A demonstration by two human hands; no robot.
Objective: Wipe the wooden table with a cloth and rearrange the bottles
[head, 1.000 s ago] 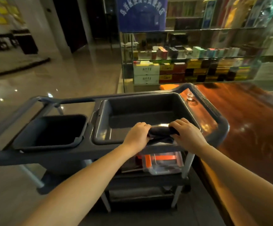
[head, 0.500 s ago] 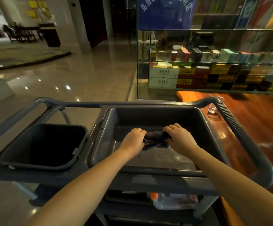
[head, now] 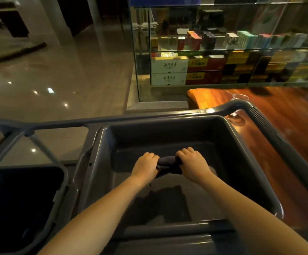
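Observation:
A dark cloth (head: 168, 163) is bunched into a short roll between my two hands, held over the grey tub (head: 249, 162) of a cleaning cart. My left hand (head: 145, 167) grips its left end and my right hand (head: 192, 163) grips its right end, both fists closed with knuckles up. The reddish wooden table (head: 287, 115) lies to the right of the cart. A clear glass (head: 238, 107) stands on the table's near corner, partly hidden by the cart's handle. No bottles are in view.
The cart's grey handle rail (head: 271, 129) curves between the tub and the table. A darker bin (head: 20, 203) sits in the cart at left. Beyond stands a glass display case (head: 223, 52) with several boxes. Glossy tiled floor (head: 57, 80) stretches to the left.
My hands have carried the cloth from the tub's near rim forward, over its middle. The view has moved closer and tilted down over the cart.

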